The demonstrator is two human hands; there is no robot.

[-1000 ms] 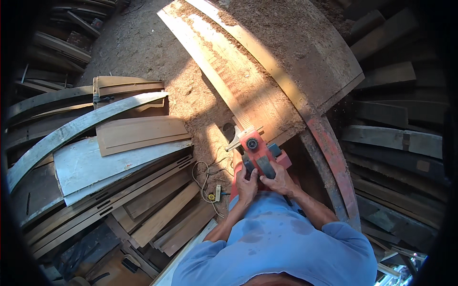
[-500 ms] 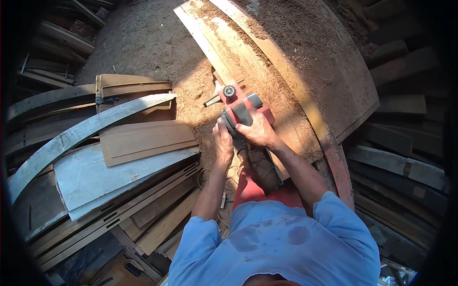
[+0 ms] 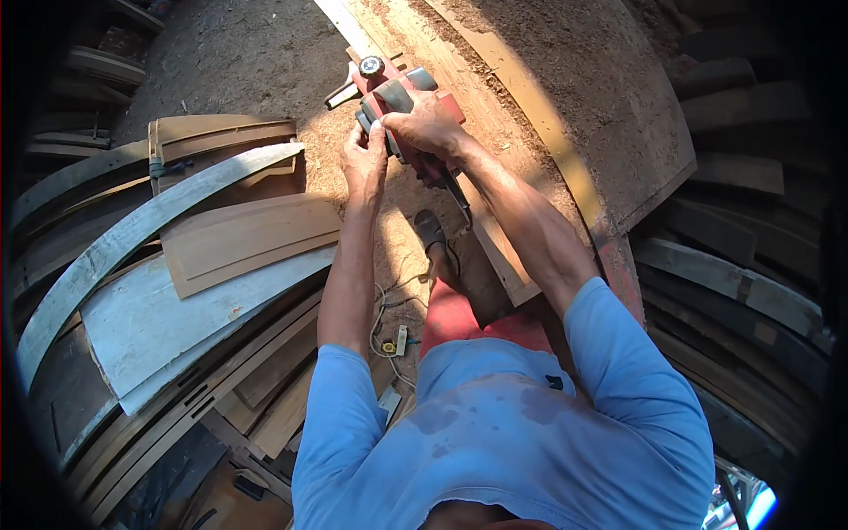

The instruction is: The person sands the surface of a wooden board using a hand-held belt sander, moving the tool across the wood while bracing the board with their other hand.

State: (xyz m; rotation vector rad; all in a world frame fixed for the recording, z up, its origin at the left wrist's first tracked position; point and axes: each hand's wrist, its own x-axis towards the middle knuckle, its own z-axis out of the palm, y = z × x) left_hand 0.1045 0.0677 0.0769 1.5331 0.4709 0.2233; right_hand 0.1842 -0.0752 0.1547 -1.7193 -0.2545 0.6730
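A red and dark electric hand planer (image 3: 394,95) with a round front knob rests on a long wooden board (image 3: 505,268). My right hand (image 3: 431,128) is closed around the planer's upper handle. On its left side my left hand (image 3: 362,161) grips the housing, its fingertips partly hidden. A side guide fence (image 3: 341,95) sticks out to the left of the planer, past the board's edge. Behind the tool a dark cord (image 3: 463,208) trails back toward me. Wood shavings lie on the board's right side.
A curved yellowish board (image 3: 523,88) runs along the right, beside a wide shavings-covered panel (image 3: 609,115). Stacked planks and a curved grey strip (image 3: 106,231) fill the left. My sandalled foot (image 3: 430,228) stands near loose cable and a power strip (image 3: 402,340).
Both hands have pushed the planer forward and a little left along the board. My arms are stretched farther out, and more of the board's near end shows.
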